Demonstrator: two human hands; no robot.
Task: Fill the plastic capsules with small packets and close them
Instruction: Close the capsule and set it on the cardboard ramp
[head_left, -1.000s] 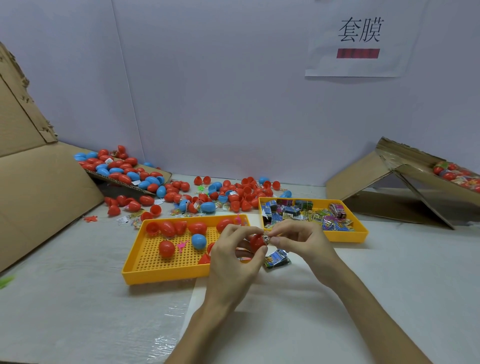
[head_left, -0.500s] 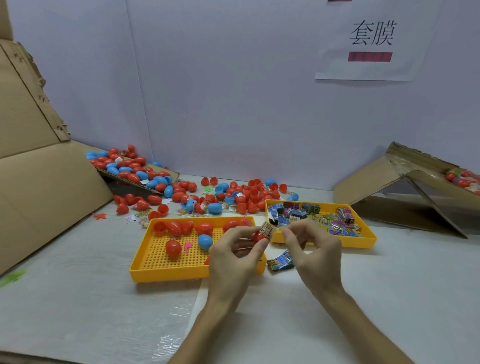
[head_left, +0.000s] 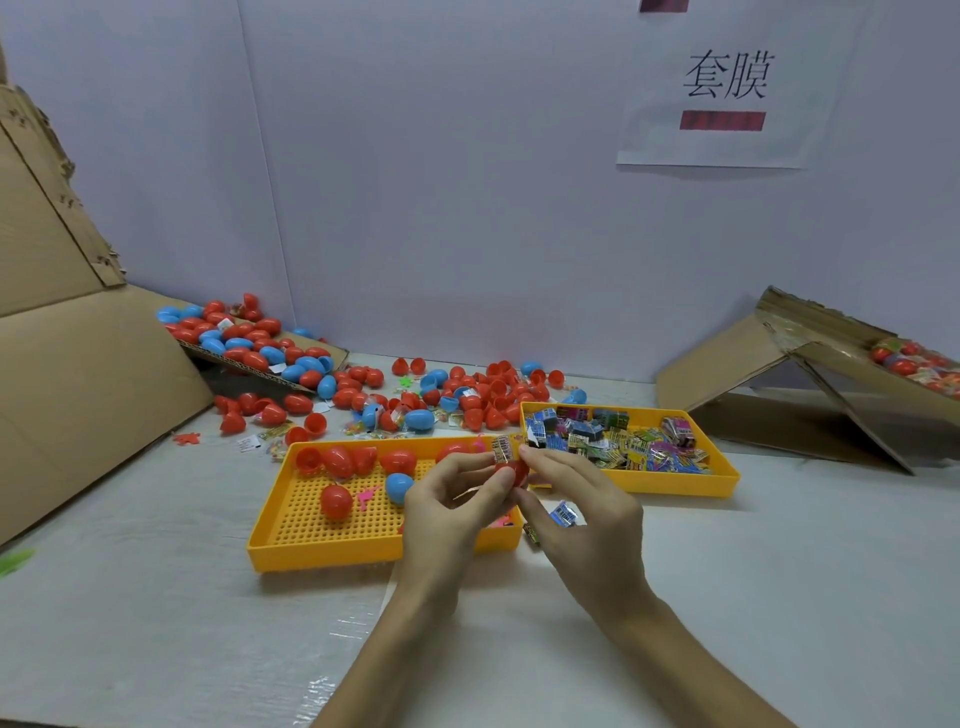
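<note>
My left hand (head_left: 452, 499) grips an open red capsule half (head_left: 514, 472) over the near right corner of the left yellow tray (head_left: 322, 558). A small printed packet (head_left: 503, 449) sticks up out of the capsule. My right hand (head_left: 582, 509) meets it from the right: its index fingertip is on the packet's edge and its thumb lies under the capsule. A second packet (head_left: 563, 514) shows by my right hand's fingers; I cannot tell whether it is held or lying on the table. The right yellow tray (head_left: 675, 486) holds several loose packets.
Red and blue capsules (head_left: 467, 395) lie scattered behind both trays and on a cardboard flap (head_left: 249, 358) at the back left. A large cardboard sheet (head_left: 78, 389) leans at the left. A folded cardboard ramp (head_left: 753, 364) at the right carries more capsules (head_left: 904, 364).
My right hand, slightly apart half a second ago, has closed back onto the capsule and packet. The packet now stands more upright in the capsule. The camera has tilted up.
</note>
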